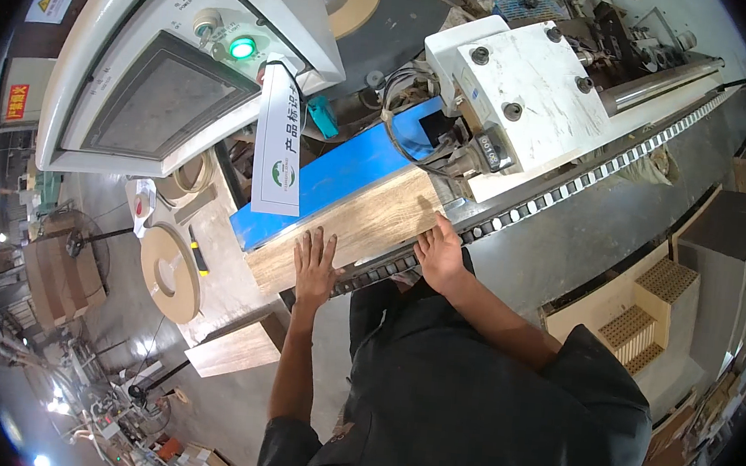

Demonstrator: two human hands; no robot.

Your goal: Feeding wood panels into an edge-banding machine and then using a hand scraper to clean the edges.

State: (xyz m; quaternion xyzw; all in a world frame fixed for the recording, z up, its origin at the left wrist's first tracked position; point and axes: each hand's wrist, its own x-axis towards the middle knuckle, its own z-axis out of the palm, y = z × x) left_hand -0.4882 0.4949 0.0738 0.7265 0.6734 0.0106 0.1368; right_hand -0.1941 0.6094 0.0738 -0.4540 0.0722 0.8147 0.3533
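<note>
A long wood-grain board [365, 219] lies along a blue guide plate [342, 175] on the machine's bed. Flat on the board's left part rests my left hand [315, 268], its fingers spread and pointing away from me. At the board's near edge, toward its right end, my right hand [441, 258] touches the wood with its fingers stretched out and slightly apart. Neither hand is wrapped round the board. Just beyond the board's right end stands the white machine head [537, 97], with a small black counter [491, 150] on its corner. Part of my right palm is hidden.
A control panel [169, 94] with a lit green button [242, 47] and a hanging white tag [279, 147] stands at upper left. A chain-like roller track [569, 187] runs along the near side. An edging-tape roll [170, 274] and yellow cutter [198, 257] lie left; wooden cabinets [638, 315] stand right.
</note>
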